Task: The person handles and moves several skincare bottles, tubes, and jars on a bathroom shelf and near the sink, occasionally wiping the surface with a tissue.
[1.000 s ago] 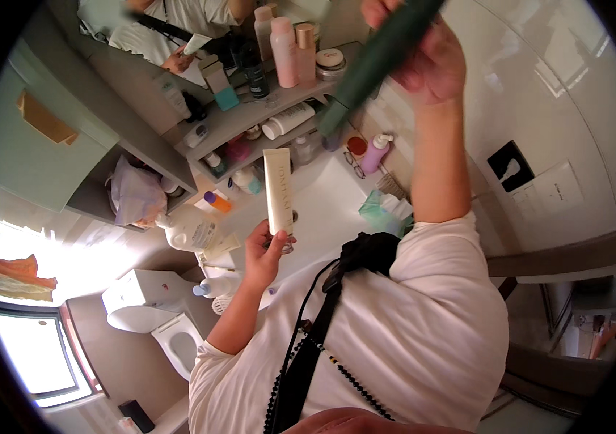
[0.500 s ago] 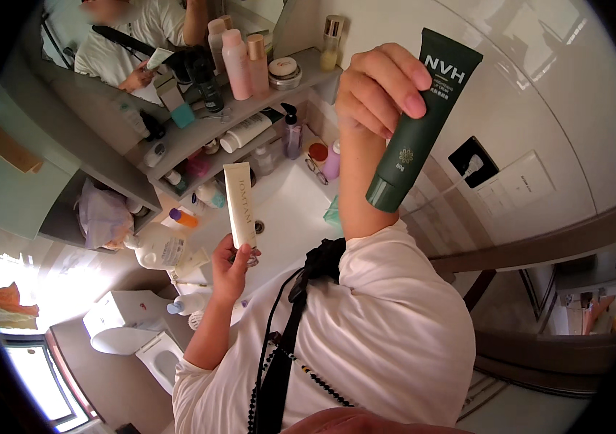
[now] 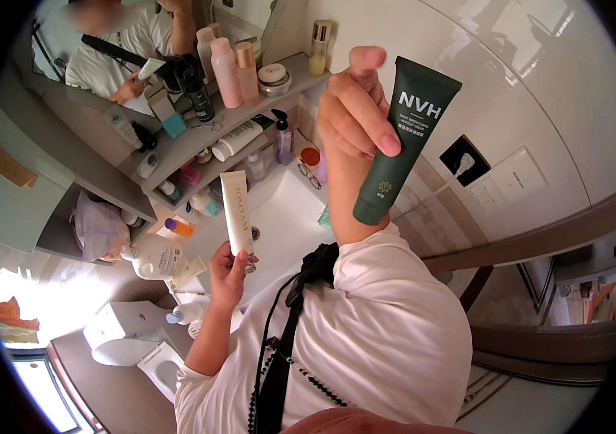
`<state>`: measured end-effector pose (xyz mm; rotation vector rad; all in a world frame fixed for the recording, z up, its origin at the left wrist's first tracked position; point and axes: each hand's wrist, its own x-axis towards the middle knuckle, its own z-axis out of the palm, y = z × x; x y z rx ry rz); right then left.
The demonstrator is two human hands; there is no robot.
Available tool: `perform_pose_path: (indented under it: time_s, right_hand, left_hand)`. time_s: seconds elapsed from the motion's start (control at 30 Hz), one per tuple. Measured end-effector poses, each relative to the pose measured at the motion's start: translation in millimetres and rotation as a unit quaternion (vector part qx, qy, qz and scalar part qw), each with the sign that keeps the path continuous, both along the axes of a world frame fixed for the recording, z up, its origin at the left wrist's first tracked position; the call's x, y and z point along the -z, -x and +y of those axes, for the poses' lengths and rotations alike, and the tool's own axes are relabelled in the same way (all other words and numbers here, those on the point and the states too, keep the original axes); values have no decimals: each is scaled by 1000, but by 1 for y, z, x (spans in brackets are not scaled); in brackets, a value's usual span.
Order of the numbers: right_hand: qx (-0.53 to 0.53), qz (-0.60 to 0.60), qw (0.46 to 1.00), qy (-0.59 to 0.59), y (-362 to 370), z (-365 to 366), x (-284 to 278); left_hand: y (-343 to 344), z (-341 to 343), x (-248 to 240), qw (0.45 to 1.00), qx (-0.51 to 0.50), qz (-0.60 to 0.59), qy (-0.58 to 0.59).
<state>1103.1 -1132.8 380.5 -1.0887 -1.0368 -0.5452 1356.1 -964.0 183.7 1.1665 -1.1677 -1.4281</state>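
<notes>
Tube, dark green (image 3: 413, 137), tilted, cap end near and slightly left, printed face toward the camera.
Held how?
Clamped in the right hand (image 3: 351, 116), gripped at the left edge, with one fingertip pressed on the front; raised, right of the white basin (image 3: 279, 235).
And on the left?
Slim cream-coloured tube (image 3: 238, 217), over the basin and just left of the drain (image 3: 255, 233), flat end far, near end in the left hand (image 3: 228, 278). Fingers closed around it; cap hard to tell behind them. Hands well apart, one tube in each.
Beyond those?
On the far side, grey shelf (image 3: 192, 142) with a pink bottle (image 3: 226, 76), touching or nearly touching a peach-coloured bottle (image 3: 247, 78); round containers (image 3: 273, 78) to their right. Lower and nearer, purple pump bottle (image 3: 283, 145), close to eyeglasses (image 3: 309, 176) by the far edge of the basin.
Out at the sides?
To the right, wall socket (image 3: 465, 160) with a white plug. To the left, small orange bottle (image 3: 179, 227), then white jug (image 3: 154, 258); nearer and farther left, white toilet (image 3: 123, 329). Far left, mirror (image 3: 123, 36) with a person in white reflected.
</notes>
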Motion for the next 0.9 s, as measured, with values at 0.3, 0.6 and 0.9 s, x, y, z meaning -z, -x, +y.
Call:
perform_pose_path:
  time_s: [0.3, 0.6, 0.9]
  right_hand:
    - [12, -20, 1000, 10, -9, 2, 2]
    - [50, -13, 999, -14, -18, 10, 8]
    - [195, 21, 979, -62, 0, 27, 25]
  left_hand:
    - [-4, 1, 2, 1000, 4, 11, 8]
    - [-12, 7, 9, 999, -9, 4, 30]
    - [-23, 17, 6, 1000, 17, 2, 7]
